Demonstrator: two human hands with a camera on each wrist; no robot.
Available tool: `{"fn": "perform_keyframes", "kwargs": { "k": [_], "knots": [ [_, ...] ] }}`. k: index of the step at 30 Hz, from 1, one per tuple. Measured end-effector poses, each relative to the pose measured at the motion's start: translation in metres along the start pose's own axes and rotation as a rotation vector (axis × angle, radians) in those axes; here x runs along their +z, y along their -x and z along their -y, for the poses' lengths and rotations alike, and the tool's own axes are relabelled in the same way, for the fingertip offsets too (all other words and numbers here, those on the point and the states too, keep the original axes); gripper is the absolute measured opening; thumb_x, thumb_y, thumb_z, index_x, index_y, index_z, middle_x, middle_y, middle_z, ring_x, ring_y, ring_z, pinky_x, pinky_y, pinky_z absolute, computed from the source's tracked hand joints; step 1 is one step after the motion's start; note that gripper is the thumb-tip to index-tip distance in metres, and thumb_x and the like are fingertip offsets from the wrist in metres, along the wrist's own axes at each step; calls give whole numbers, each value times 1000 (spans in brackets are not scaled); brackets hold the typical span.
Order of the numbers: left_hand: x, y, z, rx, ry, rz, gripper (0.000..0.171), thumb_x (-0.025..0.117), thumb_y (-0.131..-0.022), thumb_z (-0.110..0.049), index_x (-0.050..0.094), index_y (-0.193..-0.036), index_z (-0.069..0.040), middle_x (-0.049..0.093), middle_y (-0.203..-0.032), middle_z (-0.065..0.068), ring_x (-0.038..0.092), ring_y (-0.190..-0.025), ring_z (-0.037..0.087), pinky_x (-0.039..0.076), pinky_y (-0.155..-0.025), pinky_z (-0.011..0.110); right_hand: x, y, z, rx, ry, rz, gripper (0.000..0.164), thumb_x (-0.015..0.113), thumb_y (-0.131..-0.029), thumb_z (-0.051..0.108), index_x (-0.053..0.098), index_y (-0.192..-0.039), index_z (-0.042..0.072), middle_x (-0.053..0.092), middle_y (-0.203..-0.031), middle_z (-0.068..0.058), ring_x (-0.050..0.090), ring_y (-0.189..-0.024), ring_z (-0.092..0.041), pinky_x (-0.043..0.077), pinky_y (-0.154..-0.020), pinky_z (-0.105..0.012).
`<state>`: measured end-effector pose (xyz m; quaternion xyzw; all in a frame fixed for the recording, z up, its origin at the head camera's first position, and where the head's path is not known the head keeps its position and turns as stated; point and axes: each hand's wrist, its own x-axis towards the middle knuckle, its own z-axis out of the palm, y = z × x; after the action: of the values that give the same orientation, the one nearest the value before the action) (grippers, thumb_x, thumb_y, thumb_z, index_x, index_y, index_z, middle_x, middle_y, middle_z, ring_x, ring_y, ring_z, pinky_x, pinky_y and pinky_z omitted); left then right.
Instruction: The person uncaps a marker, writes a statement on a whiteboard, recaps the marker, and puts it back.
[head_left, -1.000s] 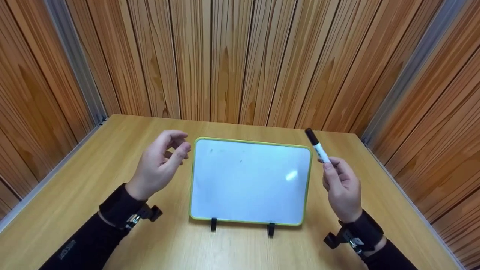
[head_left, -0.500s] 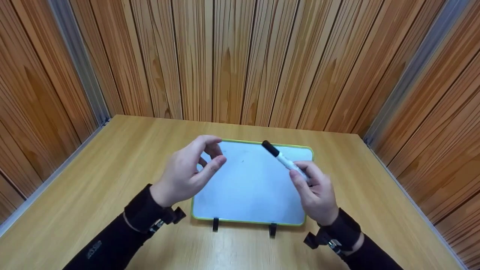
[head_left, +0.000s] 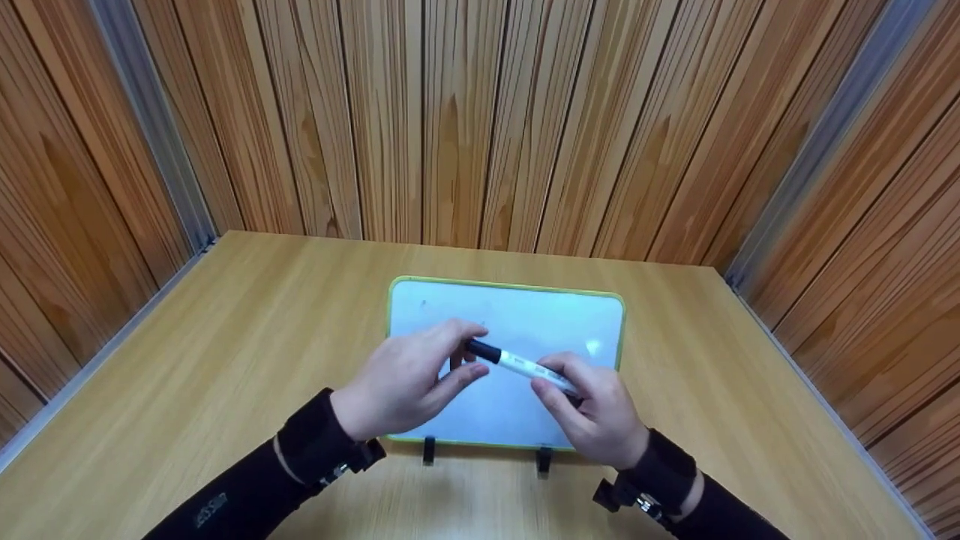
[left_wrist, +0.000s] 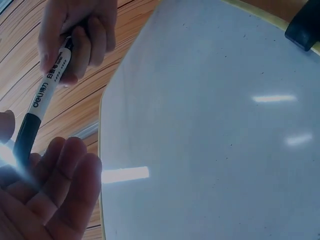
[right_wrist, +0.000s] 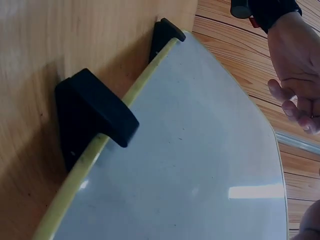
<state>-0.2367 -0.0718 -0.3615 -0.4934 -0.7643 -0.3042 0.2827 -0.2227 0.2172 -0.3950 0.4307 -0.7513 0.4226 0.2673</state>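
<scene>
Head view: before the whiteboard, the marker is gripped by the right hand. Left wrist view: its cap is flanked by the left hand, loosely spread. Right wrist view: the whiteboard is held by black clips.

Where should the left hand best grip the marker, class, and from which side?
Probably by the black cap, from the person's left, pinched across its width: the slim marker slants with that end toward the left hand, while the right hand holds the white barrel.
</scene>
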Motion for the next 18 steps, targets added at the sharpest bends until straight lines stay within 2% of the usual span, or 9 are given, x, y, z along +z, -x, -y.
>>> {"fn": "perform_keyframes", "kwargs": {
  "k": [3,7,10,15,18],
  "knots": [
    [4,1,0,36,-15,46,24,67,-114,-19,65,-129,0,71,-99,2,62,-76,10,54,-64,23,2,0,-1,-28,14,21,17,74,-101,-6,75,-114,5,62,-77,3,45,-60,-1,39,-51,-14],
    [6,2,0,17,-23,106,14,66,-114,-17,66,-121,-5,71,-95,0,58,-73,9,52,-63,21,3,1,-3,-38,8,50,7,73,-106,2,74,-113,5,63,-78,3,46,-61,0,39,-52,-12],
    [7,3,-1,4,-49,120,13,66,-114,-19,67,-118,-7,71,-91,-2,56,-69,6,49,-60,19,4,0,-4,-58,5,67,10,74,-105,0,74,-113,5,63,-79,3,45,-62,1,39,-53,-11],
    [13,6,0,53,-106,102,18,63,-116,-24,66,-113,-6,64,-82,-4,47,-62,3,40,-54,14,5,-2,-5,-133,10,90,25,77,-96,-11,76,-115,6,66,-82,4,43,-60,2,37,-54,-8],
    [16,8,-1,65,-108,113,23,57,-119,-27,65,-111,-7,58,-78,-5,41,-60,2,32,-51,12,6,-1,-4,-147,11,106,28,77,-96,-11,76,-118,6,66,-83,3,42,-61,3,38,-55,-7]
  ]
}}
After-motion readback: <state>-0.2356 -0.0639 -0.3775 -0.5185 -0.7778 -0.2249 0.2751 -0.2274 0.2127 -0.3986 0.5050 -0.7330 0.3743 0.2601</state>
